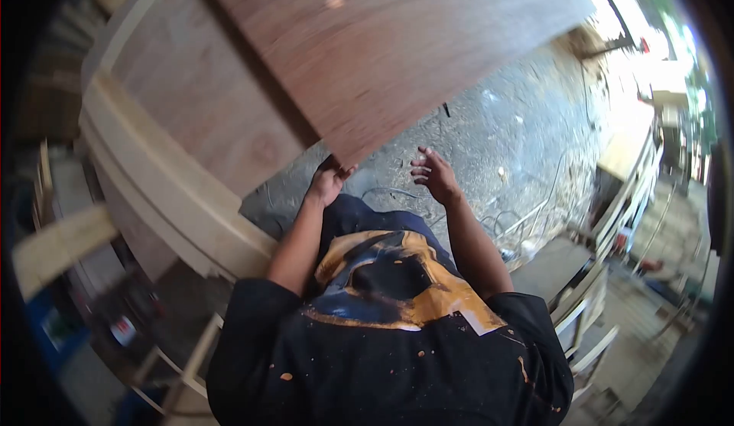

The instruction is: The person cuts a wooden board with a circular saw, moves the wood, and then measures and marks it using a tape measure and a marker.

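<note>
A large reddish-brown plywood sheet (397,36) fills the upper middle, its near corner pointing toward my body. At that corner my left hand (329,183) grips the edge, thumb on the near side and the other fingers partly hidden behind the wood. My right hand (434,175) hovers over the floor to the right of the corner, fingers apart and holding nothing. Under the sheet, on the left, lies a paler plywood panel (206,105) with long light wood strips (164,158) along its outer side.
Below spreads a grey, scuffed floor (520,128) with thin cables. Stacked timber lengths (612,220) line the right side. A light board (65,246) juts out at the left, near a blue container (57,334). Wooden frame pieces (200,353) stand at lower left.
</note>
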Motion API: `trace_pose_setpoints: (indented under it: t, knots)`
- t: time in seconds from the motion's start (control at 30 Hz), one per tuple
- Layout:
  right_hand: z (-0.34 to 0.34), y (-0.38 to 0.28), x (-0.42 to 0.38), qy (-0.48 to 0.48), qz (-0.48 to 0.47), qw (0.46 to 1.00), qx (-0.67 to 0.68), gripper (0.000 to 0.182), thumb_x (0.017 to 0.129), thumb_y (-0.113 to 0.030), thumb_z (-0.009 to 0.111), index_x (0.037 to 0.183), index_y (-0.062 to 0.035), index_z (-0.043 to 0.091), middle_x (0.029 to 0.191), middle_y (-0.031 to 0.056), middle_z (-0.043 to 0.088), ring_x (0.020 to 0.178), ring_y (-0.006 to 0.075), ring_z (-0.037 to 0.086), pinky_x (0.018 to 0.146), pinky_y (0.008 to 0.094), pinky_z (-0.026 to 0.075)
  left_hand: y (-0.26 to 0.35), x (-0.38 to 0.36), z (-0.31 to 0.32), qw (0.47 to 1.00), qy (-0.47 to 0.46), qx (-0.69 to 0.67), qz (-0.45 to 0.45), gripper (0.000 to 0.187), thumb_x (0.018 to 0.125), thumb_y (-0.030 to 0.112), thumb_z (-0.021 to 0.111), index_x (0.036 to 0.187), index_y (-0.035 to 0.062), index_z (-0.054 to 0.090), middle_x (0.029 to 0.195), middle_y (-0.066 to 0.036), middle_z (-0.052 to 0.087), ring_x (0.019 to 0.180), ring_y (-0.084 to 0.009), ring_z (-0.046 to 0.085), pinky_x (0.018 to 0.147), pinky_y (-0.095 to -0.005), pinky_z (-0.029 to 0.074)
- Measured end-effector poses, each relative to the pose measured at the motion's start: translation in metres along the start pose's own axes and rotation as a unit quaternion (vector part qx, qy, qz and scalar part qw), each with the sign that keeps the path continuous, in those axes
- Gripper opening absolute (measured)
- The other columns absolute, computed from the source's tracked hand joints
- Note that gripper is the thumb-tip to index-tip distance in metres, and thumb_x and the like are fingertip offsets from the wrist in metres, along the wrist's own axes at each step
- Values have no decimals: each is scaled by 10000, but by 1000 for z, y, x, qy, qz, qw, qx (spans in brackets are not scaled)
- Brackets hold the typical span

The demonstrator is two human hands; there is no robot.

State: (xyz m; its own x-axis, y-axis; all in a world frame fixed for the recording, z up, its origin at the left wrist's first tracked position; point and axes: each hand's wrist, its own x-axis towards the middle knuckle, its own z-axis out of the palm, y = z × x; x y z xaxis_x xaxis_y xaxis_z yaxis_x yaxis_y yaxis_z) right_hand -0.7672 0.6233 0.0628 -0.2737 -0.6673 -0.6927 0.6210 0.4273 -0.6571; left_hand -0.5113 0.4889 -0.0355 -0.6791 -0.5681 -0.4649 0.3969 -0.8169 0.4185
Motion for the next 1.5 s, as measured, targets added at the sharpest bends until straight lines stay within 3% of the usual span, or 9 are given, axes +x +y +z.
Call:
trace_pose_setpoints:
  t: [0.17,0.4,0.57,0.73,0.8,1.0,1.07,1.2,1.5]
  knots:
    - [53,-23,45,75,-17,997,-16,618,878,-496,578,1299,-72,420,1114,147,537,955,247,578,788,381,488,9,-21,8,997,47,33,57,125,908,137,545,1008,67,573,941,-57,634,844,-156,623,735,-267,501]
    - [49,-28,57,77,-7,992,-95,425,931,-400,537,1189,-70,470,1098,134,529,1024,269,550,870,422,446,48,-47,9,884,288,80,361,263,941,314,549,951,52,566,785,-33,602,717,-115,561,699,-249,453]
    - [40,-32,62,26,8,994,-108,354,943,-385,513,1146,-96,487,1049,65,541,1064,239,514,899,413,401,71,-32,15,758,295,31,581,363,976,327,439,1179,26,457,1107,-145,560,1042,-220,547,918,-356,430]
    - [11,-31,75,-24,8,992,-125,283,987,-344,433,1129,-106,488,1025,52,551,1024,202,518,855,366,408,38,32,76,743,316,122,577,540,965,387,432,1349,35,292,1399,-183,325,1312,-267,320,1092,-432,243]
    - [-3,-37,87,-190,41,980,-49,252,990,-300,429,1139,-105,484,1017,63,558,1009,197,524,856,342,405,33,27,73,763,266,172,563,575,967,399,427,1374,35,248,1468,-178,235,1366,-279,235,1113,-462,186]
    - [-7,-29,95,-172,-192,876,-407,248,962,-338,477,1092,-136,538,953,48,585,897,182,509,773,324,401,-5,-30,42,820,304,100,475,452,978,336,456,1295,17,413,1251,-153,528,1166,-221,498,991,-354,381]
    - [10,-35,80,-95,31,993,-59,240,956,-351,497,1076,-150,551,940,33,591,880,167,515,751,315,402,-39,-31,40,854,296,91,417,430,973,345,475,1259,23,487,1196,-124,564,1104,-175,529,947,-319,412]
    - [17,-33,74,-63,27,995,-69,229,950,-356,506,1065,-162,549,932,23,588,846,152,513,723,296,396,-79,-9,39,969,113,-172,140,325,967,280,490,1194,53,542,1068,-94,617,918,-190,617,830,-317,505]
    - [24,-35,71,-51,30,997,-57,184,977,-312,450,1043,-167,543,914,7,583,805,138,500,690,277,383,-66,-12,22,968,-35,-199,146,201,924,159,554,1090,48,569,1039,-80,630,978,-180,612,931,-335,489]
